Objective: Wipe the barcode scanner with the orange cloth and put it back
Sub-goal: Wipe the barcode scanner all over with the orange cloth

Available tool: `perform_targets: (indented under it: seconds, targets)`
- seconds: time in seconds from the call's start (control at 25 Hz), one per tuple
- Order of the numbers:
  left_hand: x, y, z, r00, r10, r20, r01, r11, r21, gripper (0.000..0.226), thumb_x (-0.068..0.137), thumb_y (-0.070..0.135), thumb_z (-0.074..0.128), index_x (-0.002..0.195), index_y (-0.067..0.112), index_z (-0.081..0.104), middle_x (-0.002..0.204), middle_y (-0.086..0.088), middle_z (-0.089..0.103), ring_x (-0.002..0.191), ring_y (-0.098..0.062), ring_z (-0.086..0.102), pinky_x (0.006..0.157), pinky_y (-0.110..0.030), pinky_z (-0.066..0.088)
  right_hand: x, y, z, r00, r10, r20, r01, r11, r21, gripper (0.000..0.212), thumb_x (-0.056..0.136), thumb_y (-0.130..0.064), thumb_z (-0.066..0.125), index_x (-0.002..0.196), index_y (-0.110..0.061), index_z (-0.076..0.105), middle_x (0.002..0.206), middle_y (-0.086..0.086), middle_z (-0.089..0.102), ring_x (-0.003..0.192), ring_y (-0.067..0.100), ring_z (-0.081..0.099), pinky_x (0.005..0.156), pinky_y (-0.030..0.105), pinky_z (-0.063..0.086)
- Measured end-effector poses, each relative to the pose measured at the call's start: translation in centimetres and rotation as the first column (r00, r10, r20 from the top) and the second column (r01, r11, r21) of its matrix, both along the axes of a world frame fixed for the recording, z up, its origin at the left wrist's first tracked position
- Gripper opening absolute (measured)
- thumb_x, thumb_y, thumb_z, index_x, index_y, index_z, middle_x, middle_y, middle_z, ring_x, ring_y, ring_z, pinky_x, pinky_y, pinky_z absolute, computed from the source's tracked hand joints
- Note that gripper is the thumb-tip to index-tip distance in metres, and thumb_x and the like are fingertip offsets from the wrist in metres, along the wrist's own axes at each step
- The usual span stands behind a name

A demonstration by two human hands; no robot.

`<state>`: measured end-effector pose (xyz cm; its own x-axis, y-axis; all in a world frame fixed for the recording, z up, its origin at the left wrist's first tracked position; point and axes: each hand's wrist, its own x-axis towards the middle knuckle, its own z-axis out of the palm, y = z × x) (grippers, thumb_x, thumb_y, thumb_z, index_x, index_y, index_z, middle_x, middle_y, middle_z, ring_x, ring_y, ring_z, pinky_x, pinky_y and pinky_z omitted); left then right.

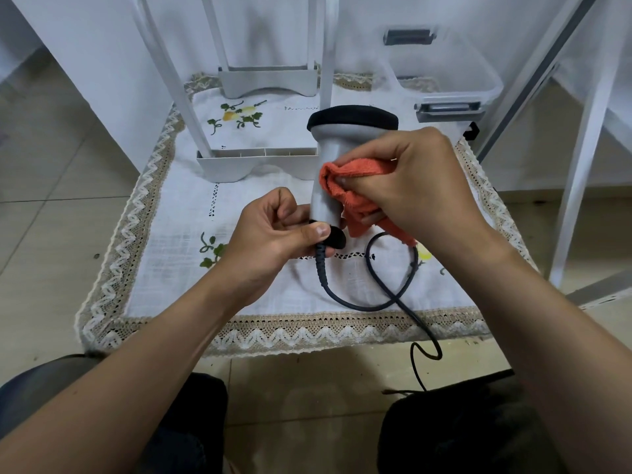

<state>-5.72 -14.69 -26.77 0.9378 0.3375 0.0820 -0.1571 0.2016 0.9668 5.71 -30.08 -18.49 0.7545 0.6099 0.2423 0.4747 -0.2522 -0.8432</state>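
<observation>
The grey barcode scanner (333,148) with a black head is held above the middle of the table, head pointing away from me. My left hand (273,230) grips its black base where the dark cable (393,295) comes out. The orange cloth (352,179) is bunched in my right hand (417,179) and pressed against the right side of the scanner's grey handle. The cable loops over the cloth-covered table and drops off its front edge.
A white embroidered tablecloth (178,234) with lace border covers the small table. A white rack (260,162) stands behind the scanner, a clear plastic box (458,80) at the back right. White frame legs rise on the right. Tiled floor surrounds the table.
</observation>
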Motion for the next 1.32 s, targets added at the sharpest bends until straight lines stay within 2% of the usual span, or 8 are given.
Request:
perform_targets:
  seconds: [0.2, 0.36, 0.64, 0.8, 0.96, 1.08, 1.2, 1.32]
  targets:
    - [-0.1, 0.6, 0.2, 1.000, 0.011, 0.020, -0.011, 1.000, -0.004, 0.049, 0.080, -0.009, 0.069, 0.075, 0.020, 0.029, 0.060, 0.007, 0.043, 0.070, -0.025, 0.063, 0.072, -0.044, 0.062, -0.5, -0.2, 0.1, 0.989, 0.146, -0.005, -0.145, 0.978, -0.148, 0.016, 0.082, -0.017, 0.088, 0.082, -0.032, 0.083, 0.075, -0.002, 0.079, 0.059, 0.011, 0.075, 0.057, 0.035, 0.065]
    - [-0.1, 0.3, 0.5, 1.000, 0.013, 0.014, -0.013, 1.000, -0.013, 0.051, 0.084, -0.015, 0.066, 0.077, 0.019, 0.029, 0.062, 0.008, 0.035, 0.067, -0.021, 0.074, 0.071, -0.043, 0.063, -0.3, -0.1, 0.2, 0.999, 0.034, -0.014, -0.033, 0.999, 0.041, 0.010, 0.084, -0.016, 0.088, 0.085, -0.025, 0.083, 0.074, 0.004, 0.077, 0.059, 0.019, 0.076, 0.053, 0.039, 0.065]
    - [-0.2, 0.4, 0.4, 1.000, -0.006, 0.011, 0.006, 1.000, -0.005, 0.050, 0.081, -0.010, 0.071, 0.074, 0.020, 0.031, 0.064, 0.007, 0.033, 0.071, -0.023, 0.052, 0.072, -0.045, 0.062, -0.5, 0.2, 0.2, 0.993, 0.116, 0.023, -0.115, 0.992, -0.057, 0.021, 0.083, -0.017, 0.088, 0.086, -0.036, 0.080, 0.066, -0.021, 0.070, 0.060, -0.002, 0.068, 0.050, 0.009, 0.049]
    - [-0.4, 0.4, 0.9, 1.000, -0.023, 0.017, 0.023, 1.000, -0.001, 0.050, 0.077, -0.008, 0.070, 0.076, 0.018, 0.027, 0.056, 0.013, 0.052, 0.069, -0.019, 0.069, 0.069, -0.043, 0.064, -0.4, 0.0, 0.0, 0.984, 0.179, 0.000, -0.176, 0.971, -0.164, 0.012, 0.083, -0.021, 0.088, 0.086, -0.032, 0.084, 0.079, -0.004, 0.079, 0.063, 0.010, 0.075, 0.060, 0.031, 0.064]
    - [-0.4, 0.5, 1.1, 0.999, -0.033, 0.017, 0.034, 0.999, -0.021, 0.051, 0.078, -0.010, 0.070, 0.077, 0.018, 0.027, 0.058, 0.005, 0.047, 0.069, -0.019, 0.071, 0.069, -0.043, 0.063, -0.2, -0.5, 0.5, 0.967, 0.215, -0.134, -0.235, 0.959, -0.159, 0.008, 0.085, -0.014, 0.087, 0.089, -0.021, 0.086, 0.078, 0.004, 0.081, 0.061, 0.025, 0.078, 0.057, 0.044, 0.067]
    - [-0.2, 0.8, 0.6, 1.000, -0.026, 0.005, 0.026, 0.998, -0.056, 0.053, 0.080, -0.010, 0.074, 0.077, 0.020, 0.030, 0.071, -0.013, 0.016, 0.087, -0.043, 0.065, 0.070, -0.043, 0.062, 0.2, -0.8, 0.9, 0.981, 0.128, -0.145, -0.129, 0.992, 0.001, 0.008, 0.085, -0.011, 0.086, 0.089, -0.018, 0.085, 0.078, 0.012, 0.080, 0.064, 0.035, 0.077, 0.055, 0.049, 0.066]
    - [0.0, 0.8, 0.4, 0.998, -0.060, 0.004, 0.060, 0.994, -0.090, 0.047, 0.080, -0.003, 0.073, 0.077, 0.019, 0.032, 0.076, -0.021, 0.014, 0.108, -0.077, 0.048, 0.073, -0.045, 0.061, 0.4, -0.9, 0.9, 0.997, -0.008, -0.072, 0.020, 0.985, 0.172, 0.009, 0.087, -0.008, 0.085, 0.091, -0.016, 0.083, 0.079, 0.012, 0.078, 0.059, 0.034, 0.076, 0.048, 0.047, 0.063]
    - [-0.2, 0.5, 0.4, 0.995, -0.098, 0.011, 0.098, 0.992, -0.076, 0.044, 0.085, -0.011, 0.064, 0.079, 0.018, 0.030, 0.078, -0.034, 0.023, 0.113, -0.059, 0.063, 0.072, -0.044, 0.061, 0.5, -0.7, 0.7, 0.999, -0.035, -0.012, 0.036, 0.981, 0.192, 0.015, 0.088, -0.006, 0.083, 0.087, -0.020, 0.082, 0.077, 0.015, 0.072, 0.054, 0.040, 0.072, 0.040, 0.047, 0.058]
